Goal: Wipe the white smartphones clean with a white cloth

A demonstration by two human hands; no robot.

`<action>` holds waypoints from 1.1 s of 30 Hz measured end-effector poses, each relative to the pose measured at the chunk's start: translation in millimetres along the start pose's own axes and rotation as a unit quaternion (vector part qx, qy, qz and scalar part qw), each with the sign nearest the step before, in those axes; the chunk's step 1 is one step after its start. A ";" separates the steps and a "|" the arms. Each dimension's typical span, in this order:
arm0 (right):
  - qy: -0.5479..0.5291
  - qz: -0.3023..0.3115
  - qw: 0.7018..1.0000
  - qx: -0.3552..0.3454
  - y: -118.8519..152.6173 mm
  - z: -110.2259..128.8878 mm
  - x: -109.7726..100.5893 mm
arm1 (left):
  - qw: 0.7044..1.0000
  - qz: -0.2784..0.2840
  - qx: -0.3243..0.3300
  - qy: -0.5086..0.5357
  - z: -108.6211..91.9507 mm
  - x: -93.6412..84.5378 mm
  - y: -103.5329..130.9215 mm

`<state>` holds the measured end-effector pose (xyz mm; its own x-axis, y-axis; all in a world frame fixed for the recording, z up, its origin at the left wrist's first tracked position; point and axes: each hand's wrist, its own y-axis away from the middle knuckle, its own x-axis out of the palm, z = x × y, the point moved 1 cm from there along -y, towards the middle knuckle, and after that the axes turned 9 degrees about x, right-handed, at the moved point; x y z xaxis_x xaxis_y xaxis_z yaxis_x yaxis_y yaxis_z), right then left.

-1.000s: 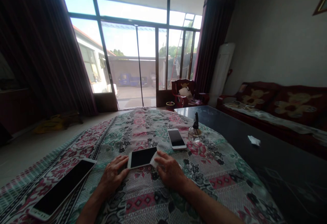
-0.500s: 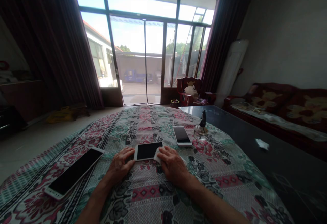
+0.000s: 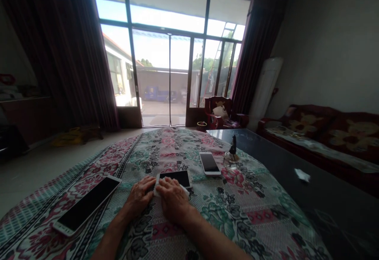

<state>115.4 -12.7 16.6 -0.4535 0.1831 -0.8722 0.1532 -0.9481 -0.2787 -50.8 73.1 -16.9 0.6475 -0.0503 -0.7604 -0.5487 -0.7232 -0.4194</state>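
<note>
A white-framed smartphone [image 3: 182, 178] with a dark screen lies flat on the flowered tablecloth [image 3: 219, 212] in front of me. My left hand [image 3: 140, 195] holds its left end, fingers along the edge. My right hand [image 3: 174, 201] presses a white wipe [image 3: 185, 192] onto the left part of the screen; fingers and wipe hide much of that half. To the left lies a larger white-framed device [image 3: 87, 204], perhaps a big phone, screen up and slanted. Beyond my right hand another white phone [image 3: 210, 164] rests face up.
A small clear glass object with a dark figure on top [image 3: 232, 153] stands at the right of the cloth. On the dark glossy table [image 3: 284, 161] lies a crumpled white tissue [image 3: 302, 175]. Farther off are a red wooden sofa [image 3: 314, 129], a chair [image 3: 219, 112] and glass doors [image 3: 160, 78].
My right hand has slid the wipe from the right end of the phone to its left end, close to my left hand. The left hand stays at the edge. The view has tilted slightly up.
</note>
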 end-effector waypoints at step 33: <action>-0.022 -0.039 0.999 0.009 -6.0 -9.2 -1.7 | 1.000 -0.020 -0.003 -0.007 6.1 5.1 -2.5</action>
<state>123.4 -4.9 16.0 -0.5023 0.2453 -0.8291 0.0994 -0.9362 -0.3372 -49.4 78.9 -22.7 0.6620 -0.0120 -0.7494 -0.5195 -0.7281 -0.4472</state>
